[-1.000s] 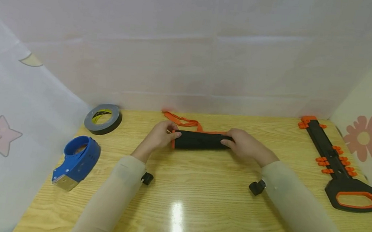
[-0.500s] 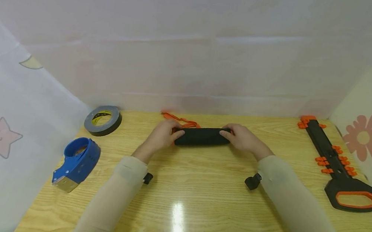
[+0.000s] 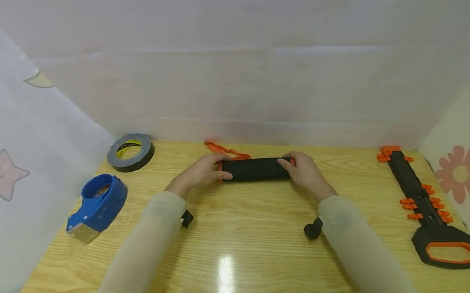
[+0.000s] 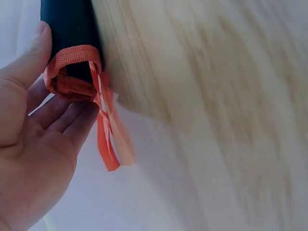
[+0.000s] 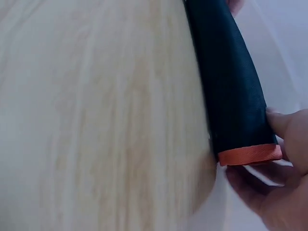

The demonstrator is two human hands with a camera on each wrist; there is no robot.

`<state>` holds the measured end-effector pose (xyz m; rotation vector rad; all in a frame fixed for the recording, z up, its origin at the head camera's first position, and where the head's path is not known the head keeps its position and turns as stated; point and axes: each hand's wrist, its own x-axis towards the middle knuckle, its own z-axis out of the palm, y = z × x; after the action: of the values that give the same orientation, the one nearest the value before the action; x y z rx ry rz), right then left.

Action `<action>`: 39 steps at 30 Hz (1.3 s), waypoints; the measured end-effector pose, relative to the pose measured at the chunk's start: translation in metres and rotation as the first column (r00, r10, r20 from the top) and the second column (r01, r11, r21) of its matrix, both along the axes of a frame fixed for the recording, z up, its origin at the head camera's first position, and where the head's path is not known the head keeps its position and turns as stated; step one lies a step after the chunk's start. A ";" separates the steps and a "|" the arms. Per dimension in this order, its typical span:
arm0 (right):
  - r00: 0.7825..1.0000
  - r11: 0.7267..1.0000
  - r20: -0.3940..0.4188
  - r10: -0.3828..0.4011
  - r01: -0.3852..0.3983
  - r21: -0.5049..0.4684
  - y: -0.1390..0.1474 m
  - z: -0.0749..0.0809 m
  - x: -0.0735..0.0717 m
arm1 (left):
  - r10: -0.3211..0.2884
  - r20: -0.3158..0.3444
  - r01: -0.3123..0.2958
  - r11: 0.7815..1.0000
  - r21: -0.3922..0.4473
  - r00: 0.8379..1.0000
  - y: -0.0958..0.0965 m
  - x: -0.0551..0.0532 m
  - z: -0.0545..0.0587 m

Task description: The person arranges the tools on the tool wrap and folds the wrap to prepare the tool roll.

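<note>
A black fabric roll [image 3: 256, 169] with orange-trimmed ends lies across the back middle of the table, its right end a little farther back. My left hand [image 3: 204, 171] holds its left end; in the left wrist view the thumb lies along one side and the fingers curl beneath the orange binding [image 4: 74, 55]. At the right end my right hand [image 3: 304, 171] grips the roll, thumb on top and fingers under the orange edge [image 5: 250, 155]. Orange ribbon ties [image 3: 230, 151] trail out behind the roll.
A grey tape roll [image 3: 146, 154] lies at the back left, with a blue tape dispenser [image 3: 106, 205] in front of it. On the right is a black and orange tool with a loop handle [image 3: 421, 240]. A pale sheet [image 3: 265, 97] hangs behind the wooden table [image 3: 266, 262].
The black roll has turned and shifted slightly back, its right end rising farther from me. Both hands moved with it, and less of the orange ties now shows behind it.
</note>
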<state>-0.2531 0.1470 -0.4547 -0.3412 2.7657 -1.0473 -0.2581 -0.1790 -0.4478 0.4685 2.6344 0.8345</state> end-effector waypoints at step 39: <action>0.986 0.988 -0.055 0.155 -0.154 0.023 0.036 -0.008 0.002 | -0.056 -0.044 0.055 0.998 -0.042 0.997 0.038 -0.023 -0.005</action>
<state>-0.2514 0.1833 -0.4626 -0.5819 2.7434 -0.9887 -0.2813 -0.1412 -0.4527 0.5534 2.6612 0.7598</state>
